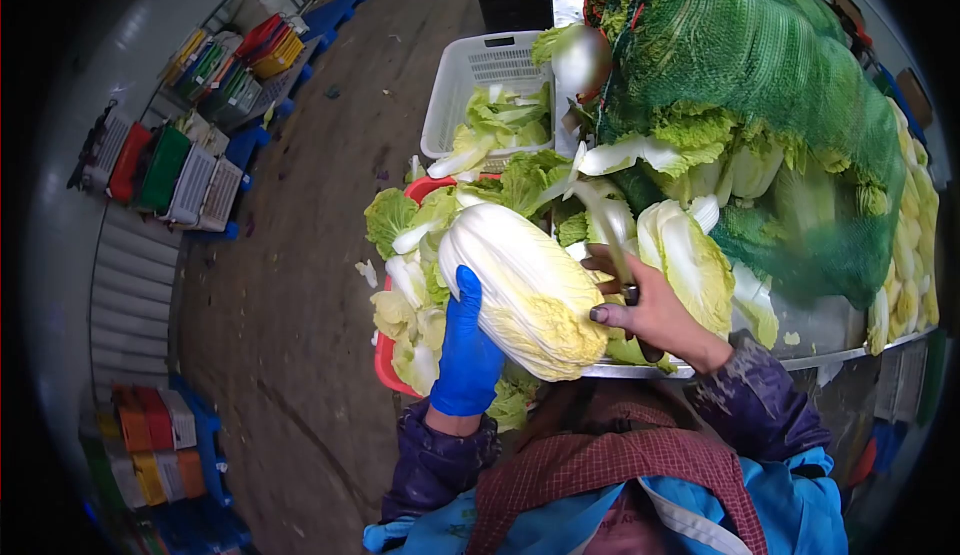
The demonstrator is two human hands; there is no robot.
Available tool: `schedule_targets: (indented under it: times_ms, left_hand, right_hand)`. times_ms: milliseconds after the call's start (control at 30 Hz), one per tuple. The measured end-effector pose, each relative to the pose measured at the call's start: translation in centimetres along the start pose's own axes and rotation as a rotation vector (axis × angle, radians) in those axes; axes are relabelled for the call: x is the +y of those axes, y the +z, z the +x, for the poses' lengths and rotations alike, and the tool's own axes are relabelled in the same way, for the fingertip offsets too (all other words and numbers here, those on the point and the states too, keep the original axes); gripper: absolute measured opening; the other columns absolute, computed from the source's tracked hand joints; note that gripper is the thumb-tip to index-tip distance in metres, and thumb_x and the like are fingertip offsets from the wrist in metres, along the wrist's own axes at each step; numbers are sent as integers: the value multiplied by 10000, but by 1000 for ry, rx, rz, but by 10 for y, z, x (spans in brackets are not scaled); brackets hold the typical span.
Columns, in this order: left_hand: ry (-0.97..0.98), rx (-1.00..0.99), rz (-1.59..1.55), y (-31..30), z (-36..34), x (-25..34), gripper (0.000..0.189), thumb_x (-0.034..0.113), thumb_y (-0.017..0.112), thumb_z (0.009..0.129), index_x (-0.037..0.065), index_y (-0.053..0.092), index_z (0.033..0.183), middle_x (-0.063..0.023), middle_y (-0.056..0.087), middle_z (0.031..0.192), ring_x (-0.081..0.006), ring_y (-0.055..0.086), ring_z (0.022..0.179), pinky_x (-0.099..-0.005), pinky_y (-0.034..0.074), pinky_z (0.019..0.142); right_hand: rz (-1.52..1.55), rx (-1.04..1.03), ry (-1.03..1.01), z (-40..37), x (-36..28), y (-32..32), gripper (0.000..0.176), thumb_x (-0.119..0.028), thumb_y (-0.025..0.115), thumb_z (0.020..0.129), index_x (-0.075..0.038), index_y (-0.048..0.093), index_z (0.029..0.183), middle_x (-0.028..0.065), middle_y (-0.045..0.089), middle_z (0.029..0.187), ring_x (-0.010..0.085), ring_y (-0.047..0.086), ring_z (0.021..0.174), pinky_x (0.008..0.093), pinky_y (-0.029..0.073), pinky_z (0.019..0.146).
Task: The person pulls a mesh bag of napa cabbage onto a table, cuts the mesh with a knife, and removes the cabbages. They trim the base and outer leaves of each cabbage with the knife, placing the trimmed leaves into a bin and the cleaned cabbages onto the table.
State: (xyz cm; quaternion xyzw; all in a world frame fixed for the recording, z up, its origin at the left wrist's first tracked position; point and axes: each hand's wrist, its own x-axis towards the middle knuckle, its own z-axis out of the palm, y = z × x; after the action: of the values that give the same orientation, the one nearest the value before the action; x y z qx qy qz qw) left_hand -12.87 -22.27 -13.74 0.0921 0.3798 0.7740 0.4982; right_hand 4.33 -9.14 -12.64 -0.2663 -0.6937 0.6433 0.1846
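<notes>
My left hand [468, 350], in a blue glove, grips the side of a trimmed napa cabbage [520, 285], its white base pointing up and away and its yellow leafy end toward me. My right hand [655, 310], ungloved, holds a knife [612, 230] whose blade points away from me; its fingertips are at the cabbage's right side. Part of the knife's handle is hidden by the fingers. Loose cabbage leaves [405, 285] are heaped in a red bin [388, 363] below the cabbage. Another pale cabbage [685, 260] lies just beyond my right hand.
A white crate [440, 105] with leaves stands beyond the bin. At right, a green mesh sack [740, 65] of cabbages lies on a metal table [820, 330], with stacked cabbages [908, 245] beside it. Stacked coloured crates [165, 170] line the left wall.
</notes>
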Motion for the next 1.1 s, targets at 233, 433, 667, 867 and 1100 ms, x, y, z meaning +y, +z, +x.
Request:
schedule_targets:
  times_ms: [233,433,667,867,1100]
  left_hand:
    - [-11,-107,239,11,-9,5,593,373,460,937,-6,286,1358,-141,409,1339,-234,437,1209,-360,362,1015]
    - [-41,-106,538,-7,-10,14,499,308,534,913,-29,423,1265,-107,554,1148,-171,522,1035,-313,419,906]
    - [-198,-292,190,-33,13,28,704,440,515,885,15,254,1383,-100,608,899,-94,469,478,-188,400,443]
    - [439,-162,1306,-63,55,-10,1028,157,718,758,91,-42,1447,-167,118,1475,-260,247,1319,-364,291,1049]
    - [-444,-452,-241,18,38,-58,900,731,377,783,139,179,1432,-194,190,1460,-395,306,1282,-551,317,1015]
  right_hand:
    - [281,-177,215,-2,-2,4,684,-188,756,717,4,418,1279,101,576,1108,139,553,960,285,444,859]
    - [442,-136,253,-13,9,-4,689,-145,742,712,21,402,1288,98,557,1157,154,535,1053,282,417,929]
    - [829,2,453,-44,39,-7,703,-296,703,751,24,374,1284,112,516,1201,176,528,1082,306,435,937]
    - [674,131,286,-51,26,-13,723,-295,736,710,35,417,1268,116,561,1140,183,558,1028,298,444,903]
    - [235,111,-6,-65,-25,-23,553,-72,700,739,-4,486,1243,99,596,1098,123,583,870,269,476,795]
